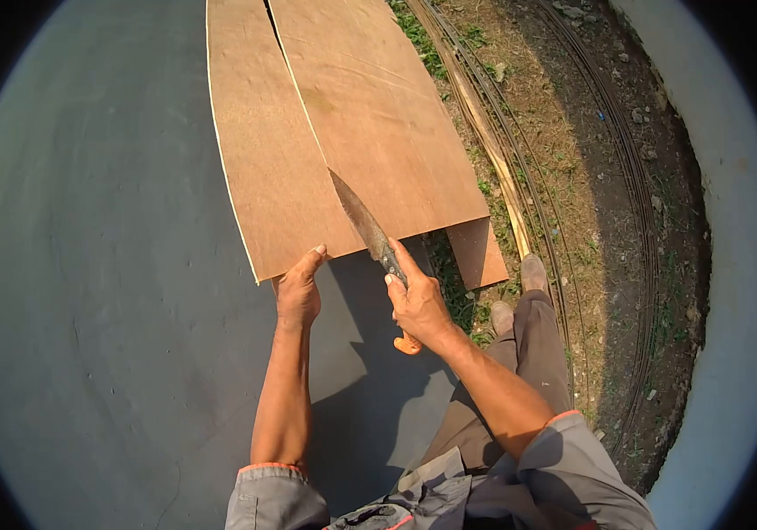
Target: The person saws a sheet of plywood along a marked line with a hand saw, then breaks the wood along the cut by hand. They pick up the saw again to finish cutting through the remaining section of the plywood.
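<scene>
A thin plywood sheet has a long cut running down it from its far edge, and a narrower strip lies on the cut's left side. The rusty blade of a hand saw sits at the near end of this cut. My right hand is wrapped round the saw's handle, which shows black and orange. At the near edge of the strip, my left hand grips the board with the thumb on top; its other fingers are hidden underneath.
A smooth grey surface spreads along the left. Long bundled rods and a wooden pole lie on the grassy ground at right. A smaller board shows under the sheet, near my shoes. A pale wall bounds the far right.
</scene>
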{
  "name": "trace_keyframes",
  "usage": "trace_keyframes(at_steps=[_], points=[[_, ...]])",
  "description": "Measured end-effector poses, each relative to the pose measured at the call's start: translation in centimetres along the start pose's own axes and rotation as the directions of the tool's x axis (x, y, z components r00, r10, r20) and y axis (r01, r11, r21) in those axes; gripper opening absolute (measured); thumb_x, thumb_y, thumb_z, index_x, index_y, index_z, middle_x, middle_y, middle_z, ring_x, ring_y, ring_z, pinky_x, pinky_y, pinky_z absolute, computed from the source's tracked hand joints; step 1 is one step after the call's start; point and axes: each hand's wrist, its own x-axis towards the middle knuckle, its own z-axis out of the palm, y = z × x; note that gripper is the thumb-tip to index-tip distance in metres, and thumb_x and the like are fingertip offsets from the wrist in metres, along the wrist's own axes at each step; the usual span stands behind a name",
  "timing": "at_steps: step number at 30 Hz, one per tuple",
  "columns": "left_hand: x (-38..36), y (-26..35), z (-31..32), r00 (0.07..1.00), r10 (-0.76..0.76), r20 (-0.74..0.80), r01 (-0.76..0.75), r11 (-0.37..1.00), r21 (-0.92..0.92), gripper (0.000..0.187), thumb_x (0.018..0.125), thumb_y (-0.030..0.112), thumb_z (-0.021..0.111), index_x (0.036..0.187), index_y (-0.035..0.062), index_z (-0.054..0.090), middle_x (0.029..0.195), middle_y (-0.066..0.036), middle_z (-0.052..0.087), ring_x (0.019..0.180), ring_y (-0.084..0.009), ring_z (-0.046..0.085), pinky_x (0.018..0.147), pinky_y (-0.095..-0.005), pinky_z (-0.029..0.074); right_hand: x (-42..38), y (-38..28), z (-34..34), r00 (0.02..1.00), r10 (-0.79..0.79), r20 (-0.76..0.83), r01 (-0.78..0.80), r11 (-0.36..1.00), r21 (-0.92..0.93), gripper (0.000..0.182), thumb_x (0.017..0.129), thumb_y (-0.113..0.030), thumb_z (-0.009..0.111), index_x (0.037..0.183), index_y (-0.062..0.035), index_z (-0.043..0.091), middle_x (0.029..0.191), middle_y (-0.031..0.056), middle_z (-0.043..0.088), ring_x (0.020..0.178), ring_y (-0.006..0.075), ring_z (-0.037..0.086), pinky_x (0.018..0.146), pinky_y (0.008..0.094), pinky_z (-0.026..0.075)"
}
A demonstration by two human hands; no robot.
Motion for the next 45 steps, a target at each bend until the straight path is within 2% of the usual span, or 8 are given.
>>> trace_keyframes(at_steps=[4,14,17,23,31,35,39,45], points=[[0.4,-0.8,-0.5,0.997,-0.043,-0.070,0.042,0.999,-0.026,0.025,0.088,-0.001,0.077,0.112,-0.0010,0.069,0.104,-0.007,0.070,0.095,-0.0176,0.067,0.090,-0.0334,0.054,-11.8,1.8,-5.0,0.971,-0.230,-0.065,0.220,0.966,-0.134,0.061,0.098,-0.004,0.057,0.156,0.0017,0.037,0.067,0.0211,0.062,0.053,0.0277,0.060,0.057,0.0414,0.050],[0.6,-0.7,-2.0,0.992,-0.097,-0.086,0.100,0.995,0.024,0.022,0.088,-0.001,0.077,0.108,-0.0029,0.070,0.103,-0.007,0.070,0.096,-0.0174,0.067,0.090,-0.0339,0.054,-5.3,-0.2,-2.6,0.996,0.035,0.083,-0.028,0.996,-0.085,0.062,0.100,-0.006,0.055,0.158,-0.0037,0.035,0.071,0.0211,0.066,0.060,0.0272,0.068,0.056,0.0403,0.050],[0.4,-0.7,-1.2,0.995,-0.072,-0.075,0.074,0.997,0.018,0.024,0.088,-0.001,0.077,0.110,-0.0027,0.068,0.103,-0.007,0.070,0.097,-0.0179,0.068,0.089,-0.0342,0.055,-12.2,0.9,-6.2,0.980,-0.197,-0.018,0.192,0.969,-0.153,0.064,0.098,-0.004,0.055,0.159,-0.0048,0.035,0.076,0.0215,0.070,0.065,0.0252,0.072,0.059,0.0364,0.053],[0.0,0.3,-0.5,0.999,-0.017,-0.047,0.018,1.000,0.025,0.026,0.088,-0.002,0.077,0.112,-0.0027,0.067,0.103,-0.009,0.070,0.096,-0.0196,0.068,0.090,-0.0353,0.056,-0.7,0.1,-0.5,0.999,-0.011,0.042,0.016,0.990,-0.142,0.065,0.097,-0.002,0.055,0.159,-0.0043,0.036,0.078,0.0229,0.071,0.060,0.0253,0.070,0.058,0.0369,0.052],[-0.3,0.2,0.2,0.999,-0.008,-0.046,0.009,1.000,0.024,0.024,0.088,0.000,0.077,0.110,-0.0035,0.068,0.103,-0.009,0.071,0.096,-0.0200,0.068,0.091,-0.0348,0.055,-14.8,-0.2,-7.7,0.996,0.093,0.004,-0.093,0.994,-0.052,0.066,0.096,0.000,0.056,0.159,-0.0030,0.036,0.108,0.0290,0.072,0.062,0.0229,0.070,0.059,0.0370,0.052],[0.3,0.0,-0.3,1.000,0.012,-0.020,-0.011,1.000,0.022,0.022,0.088,0.000,0.077,0.108,-0.0039,0.069,0.102,-0.008,0.070,0.096,-0.0191,0.068,0.091,-0.0338,0.055,-2.7,0.1,-1.9,0.999,-0.016,0.028,0.018,0.997,-0.078,0.060,0.099,-0.008,0.056,0.157,-0.0051,0.040,0.059,0.0093,0.057,0.049,0.0144,0.054,0.052,0.0350,0.048],[0.4,-0.9,-2.2,0.997,-0.050,-0.066,0.054,0.997,0.056,0.022,0.087,0.000,0.078,0.106,-0.0035,0.070,0.103,-0.008,0.071,0.096,-0.0182,0.068,0.090,-0.0336,0.054,-5.3,-1.1,-2.8,0.993,0.072,0.097,-0.062,0.993,-0.102,0.060,0.098,-0.005,0.057,0.155,-0.0020,0.039,0.068,0.0242,0.061,0.057,0.0337,0.064,0.056,0.0419,0.048],[-0.1,0.6,-0.1,1.000,-0.002,-0.025,0.004,0.997,0.082,0.017,0.088,0.001,0.077,0.104,-0.0045,0.072,0.102,-0.009,0.072,0.095,-0.0184,0.069,0.092,-0.0334,0.054,-12.4,0.4,-5.8,1.000,0.018,0.005,-0.017,0.999,-0.034,0.066,0.096,-0.003,0.057,0.158,-0.0035,0.037,0.064,0.0146,0.061,0.057,0.0175,0.065,0.055,0.0391,0.050]])
